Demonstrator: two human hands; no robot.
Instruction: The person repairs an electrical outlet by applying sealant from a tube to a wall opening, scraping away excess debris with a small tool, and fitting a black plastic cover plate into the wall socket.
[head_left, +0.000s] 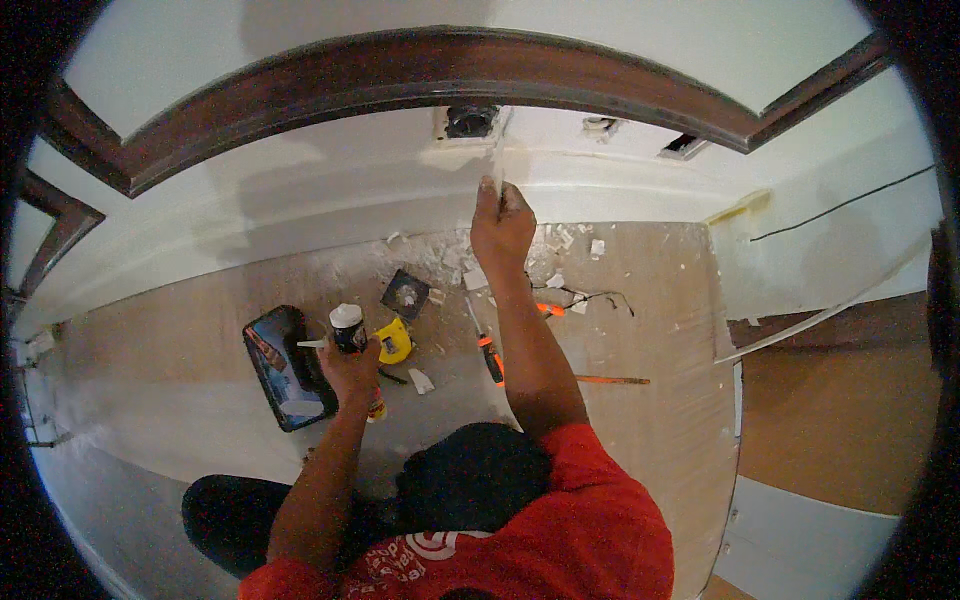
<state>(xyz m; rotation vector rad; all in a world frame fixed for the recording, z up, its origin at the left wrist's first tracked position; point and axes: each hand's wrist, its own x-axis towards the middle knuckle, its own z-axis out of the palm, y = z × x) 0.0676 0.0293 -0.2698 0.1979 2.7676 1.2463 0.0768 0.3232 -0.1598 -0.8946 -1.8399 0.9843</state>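
My left hand [350, 372] is wrapped around a dark can [350, 338] with a white top. A short white piece juts from its left side, and a yellow and red part shows below my fingers. Stretched toward the wall, my right hand [503, 225] pinches a thin, pale, translucent strip [500, 150]. The strip's upper end lies beside a black recessed wall box [470, 122]; whether it touches the box I cannot tell. A yellow tape measure [395, 342] lies just right of my left hand.
Left of my left hand sits a black tray [262, 375] with items inside. On the floor lie a black square plate [405, 294], an orange-and-black screwdriver [491, 360], an orange rod [613, 380] and white debris [597, 247]. Brown wooden trim [400, 75] runs above the wall openings.
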